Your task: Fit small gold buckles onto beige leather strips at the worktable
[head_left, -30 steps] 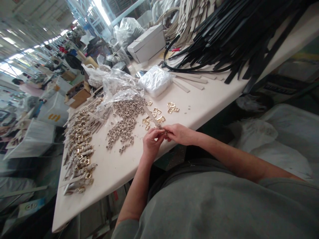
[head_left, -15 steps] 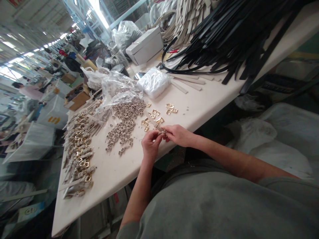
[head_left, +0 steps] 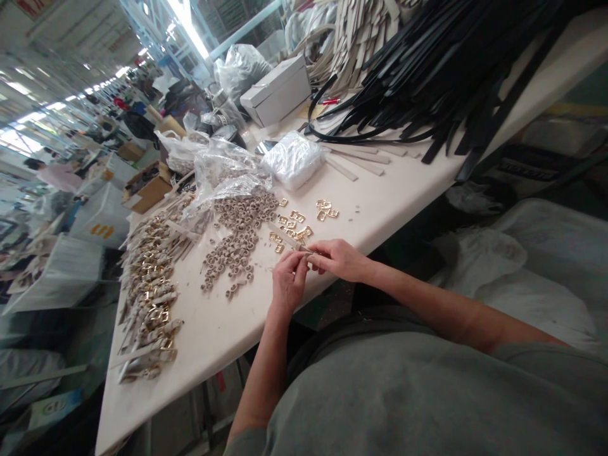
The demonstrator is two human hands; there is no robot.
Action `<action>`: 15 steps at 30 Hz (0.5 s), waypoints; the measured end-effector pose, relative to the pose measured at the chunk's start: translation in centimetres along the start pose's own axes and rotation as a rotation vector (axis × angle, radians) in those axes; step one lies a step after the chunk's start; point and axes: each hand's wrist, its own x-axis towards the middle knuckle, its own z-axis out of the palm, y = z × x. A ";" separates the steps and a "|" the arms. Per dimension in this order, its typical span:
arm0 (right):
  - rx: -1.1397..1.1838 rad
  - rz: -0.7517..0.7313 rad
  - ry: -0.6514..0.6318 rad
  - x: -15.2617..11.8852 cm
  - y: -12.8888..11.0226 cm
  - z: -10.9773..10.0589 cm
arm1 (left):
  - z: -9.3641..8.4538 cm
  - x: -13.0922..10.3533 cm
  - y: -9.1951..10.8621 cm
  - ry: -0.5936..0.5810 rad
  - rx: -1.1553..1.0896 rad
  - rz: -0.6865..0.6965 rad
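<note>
Close together at the table's near edge, my left hand [head_left: 289, 276] and my right hand [head_left: 342, 258] both pinch a short beige strap [head_left: 285, 237]. Its flat free end points up and left over the table. The end between my fingertips is mostly hidden, so I cannot tell whether a buckle sits on it. Just beyond my hands lie loose gold buckles [head_left: 291, 223], with another small cluster of gold buckles [head_left: 325, 209] further right. To the left spreads a heap of small beige strap loops [head_left: 237, 244].
Along the left edge runs a pile of beige straps with gold buckles [head_left: 154, 297]. Behind are a clear plastic bag [head_left: 223, 168], a white plastic-wrapped packet [head_left: 293, 158] and a white box [head_left: 278, 90]. Long black straps [head_left: 427, 69] cover the far right. A person [head_left: 57, 174] is in the distance.
The strap's free end has swung left and lower. My left fingers have shifted slightly and now cover more of the strap's near end; my right hand has barely moved.
</note>
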 end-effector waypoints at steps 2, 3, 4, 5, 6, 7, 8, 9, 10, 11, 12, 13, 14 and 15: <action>0.020 0.023 0.045 0.2 0.3 0.5 | 0.4 -0.2 -0.3 0.056 -0.087 -0.116; 0.013 0.035 0.063 0.2 0.3 0.7 | 0.6 -0.3 -0.4 0.098 -0.138 -0.175; -0.001 0.048 0.078 0.3 0.3 0.9 | 0.9 -0.3 -0.5 0.140 -0.189 -0.224; -0.022 0.063 0.093 0.3 0.3 1.0 | 1.1 -0.4 -0.6 0.177 -0.231 -0.258; -0.049 0.077 0.106 0.3 0.2 1.1 | 1.3 -0.4 -0.6 0.207 -0.264 -0.276; -0.079 0.090 0.118 0.4 0.0 1.2 | 1.4 -0.4 -0.6 0.230 -0.287 -0.281; -0.109 0.103 0.131 0.4 -0.1 1.2 | 1.6 -0.3 -0.6 0.250 -0.302 -0.278; -0.138 0.113 0.141 0.5 -0.3 1.3 | 1.6 -0.2 -0.6 0.267 -0.312 -0.275; -0.162 0.120 0.150 0.5 -0.4 1.3 | 1.7 -0.2 -0.5 0.281 -0.318 -0.274; -0.180 0.124 0.159 0.6 -0.5 1.3 | 1.8 -0.1 -0.5 0.288 -0.323 -0.276; -0.193 0.125 0.165 0.7 -0.5 1.3 | 1.8 -0.1 -0.5 0.293 -0.328 -0.280; -0.201 0.123 0.172 0.7 -0.5 1.3 | 1.9 -0.1 -0.5 0.296 -0.333 -0.288; -0.204 0.120 0.178 0.8 -0.5 1.3 | 1.9 -0.1 -0.6 0.299 -0.341 -0.300; -0.202 0.116 0.185 0.8 -0.5 1.3 | 1.9 -0.2 -0.6 0.305 -0.356 -0.314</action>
